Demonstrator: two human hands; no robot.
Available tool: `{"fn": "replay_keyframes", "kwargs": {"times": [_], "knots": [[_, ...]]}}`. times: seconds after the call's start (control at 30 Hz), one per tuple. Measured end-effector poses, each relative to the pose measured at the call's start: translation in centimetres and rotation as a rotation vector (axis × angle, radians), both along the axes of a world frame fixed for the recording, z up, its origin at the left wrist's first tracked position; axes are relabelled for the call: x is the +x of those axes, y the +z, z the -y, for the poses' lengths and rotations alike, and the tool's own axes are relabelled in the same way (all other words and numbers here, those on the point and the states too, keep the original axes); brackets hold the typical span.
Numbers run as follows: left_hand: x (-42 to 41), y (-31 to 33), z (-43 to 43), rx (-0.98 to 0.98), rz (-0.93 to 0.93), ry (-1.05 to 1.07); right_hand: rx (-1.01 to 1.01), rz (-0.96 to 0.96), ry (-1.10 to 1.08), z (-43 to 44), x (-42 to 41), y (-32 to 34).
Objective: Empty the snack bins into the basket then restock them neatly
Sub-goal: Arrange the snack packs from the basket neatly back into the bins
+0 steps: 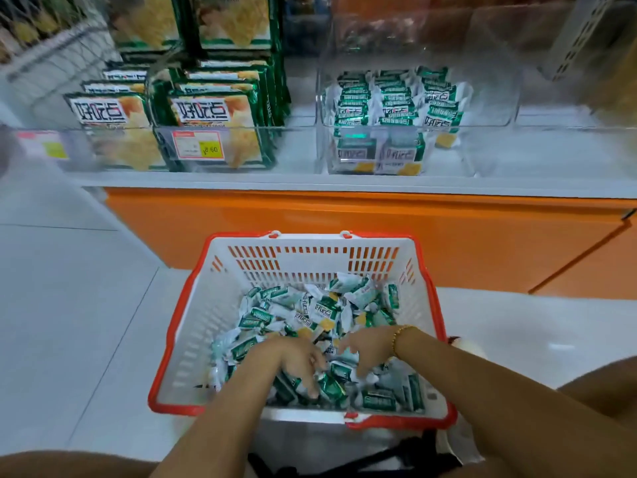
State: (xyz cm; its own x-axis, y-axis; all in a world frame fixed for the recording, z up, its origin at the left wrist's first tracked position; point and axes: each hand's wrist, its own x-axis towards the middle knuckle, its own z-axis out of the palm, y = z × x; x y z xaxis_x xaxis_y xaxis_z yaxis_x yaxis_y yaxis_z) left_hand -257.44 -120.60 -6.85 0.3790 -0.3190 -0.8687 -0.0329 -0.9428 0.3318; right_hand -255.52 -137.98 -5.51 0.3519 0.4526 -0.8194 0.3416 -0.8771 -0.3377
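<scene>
Head view: a white basket (300,257) with a red rim sits on the pale floor (69,305), in front of an orange cabinet (379,229); loose in its bottom lies a heap of small green-and-white snack packets (310,312), pointing every way. Both bare forearms reach down into the basket from the near edge. The left hand (293,360) is sunk in the heap with its fingers (312,389) bent downward, the tips touching a dark green packet; whether they grip anything I cannot tell. The right hand (365,350), with a gold bracelet (400,334) at the wrist, lies just beside it; its fingers are spread and relaxed over the packets, holding nothing that shows.

Above the cabinet runs a white counter (241,182); on it stands a clear bin (489,98) with more of the same packets (396,101) upright in three tidy rows, and two more packets low at its front. To the left of the bin, large green cracker bags (203,112) stand in stacked rows behind a clear rail; a red-edged price label (198,144) hangs on that rail.
</scene>
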Motion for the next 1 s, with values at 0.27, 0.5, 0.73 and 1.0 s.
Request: {"fn": "replay_keyframes", "kwargs": {"times": [0.27,0.5,0.73,1.0], "knots": [[-1.7,-1.0,0.4,-0.065,0.090,0.059,0.077,0.066,-0.084,-0.3,-2.0,-3.0],[1.5,2.4,-2.8,-0.377,0.009,0.572,0.260,-0.053,-0.608,1.7,3.0,1.9],[3.5,5.4,-3.4,-0.754,-0.034,1.163,0.527,0.011,-0.738,3.1,6.5,6.5],[4.6,7.8,-3.1,-0.946,0.158,1.093,0.695,0.032,-0.853,3.1,8.3,9.4]]}}
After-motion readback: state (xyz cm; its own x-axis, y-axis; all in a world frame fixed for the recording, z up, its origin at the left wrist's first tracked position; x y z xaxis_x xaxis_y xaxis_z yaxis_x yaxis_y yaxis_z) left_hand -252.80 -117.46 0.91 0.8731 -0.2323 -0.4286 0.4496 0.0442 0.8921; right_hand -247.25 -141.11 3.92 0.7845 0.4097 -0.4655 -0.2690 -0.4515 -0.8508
